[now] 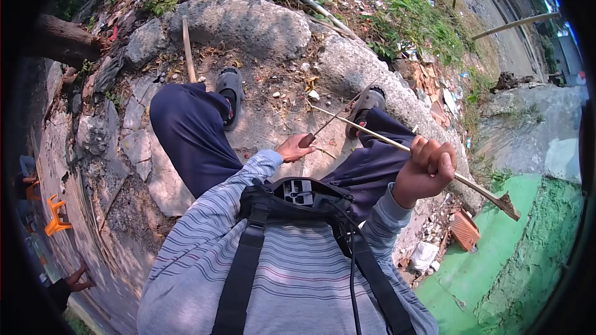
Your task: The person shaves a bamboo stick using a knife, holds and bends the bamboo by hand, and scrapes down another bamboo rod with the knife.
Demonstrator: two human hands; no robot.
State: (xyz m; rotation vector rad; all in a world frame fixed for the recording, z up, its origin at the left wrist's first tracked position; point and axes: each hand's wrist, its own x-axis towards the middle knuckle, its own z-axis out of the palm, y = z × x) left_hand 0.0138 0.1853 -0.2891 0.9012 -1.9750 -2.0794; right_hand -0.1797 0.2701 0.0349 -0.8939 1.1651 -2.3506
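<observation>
My left hand, fingers closed, holds a knife by its brown handle. The thin dark blade points up and to the right, towards the shoe on the right. My right hand is wrapped in a fist round a long pale stick. One end of the stick tapers thin between my feet; the other, past my fist, ends in a thick, rough brown piece. Blade and stick cross in view near the thin end; I cannot tell if they touch. Both hands are above my lap, near my dark trousers.
A wooden pole stands by my left knee. Large rocks curve in front of my dark shoes. An orange brick and a white bag lie at right beside green-painted ground. An orange chair is far left, near people.
</observation>
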